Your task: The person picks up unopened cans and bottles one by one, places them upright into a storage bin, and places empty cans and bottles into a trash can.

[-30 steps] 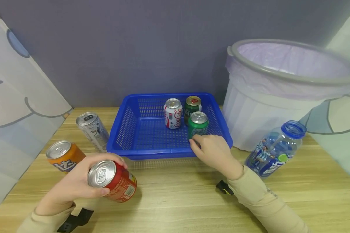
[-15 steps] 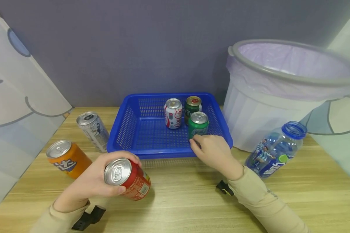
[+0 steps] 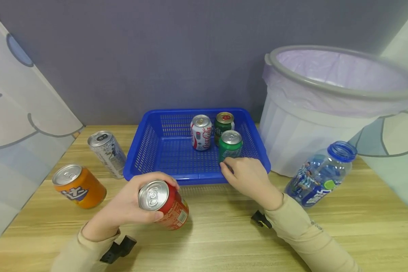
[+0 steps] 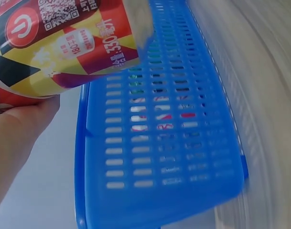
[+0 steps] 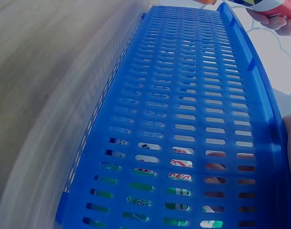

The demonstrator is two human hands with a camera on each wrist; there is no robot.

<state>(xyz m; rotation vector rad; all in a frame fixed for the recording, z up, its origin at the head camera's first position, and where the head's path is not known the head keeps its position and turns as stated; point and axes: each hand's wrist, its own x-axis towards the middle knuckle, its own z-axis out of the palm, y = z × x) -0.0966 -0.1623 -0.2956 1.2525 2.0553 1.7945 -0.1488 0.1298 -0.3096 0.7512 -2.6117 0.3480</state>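
Observation:
My left hand (image 3: 132, 206) grips a red drink can (image 3: 173, 207) round its side, tilted, in front of the basket's near left side. In the left wrist view the can (image 4: 64, 43) shows yellow, black and red patches. My right hand (image 3: 246, 179) holds the near right rim of the blue plastic basket (image 3: 176, 177); in the right wrist view its fingers show through the slots. Inside the basket stand a white Coca-Cola can (image 3: 201, 134), a dark green can (image 3: 224, 124) and a brighter green can (image 3: 230, 145), nearest the right hand.
On the left of the wooden table (image 3: 217, 234) are an orange can (image 3: 81, 187) and a silver-white can (image 3: 108, 155). At right, a clear bottle with a blue neck (image 3: 321, 175) stands before a lined white bin (image 3: 306, 124). A grey wall (image 3: 156, 56) closes the back.
My left hand has moved right with the red can, drawing away from the orange can, which shows whole now. The right hand has stayed on the basket rim.

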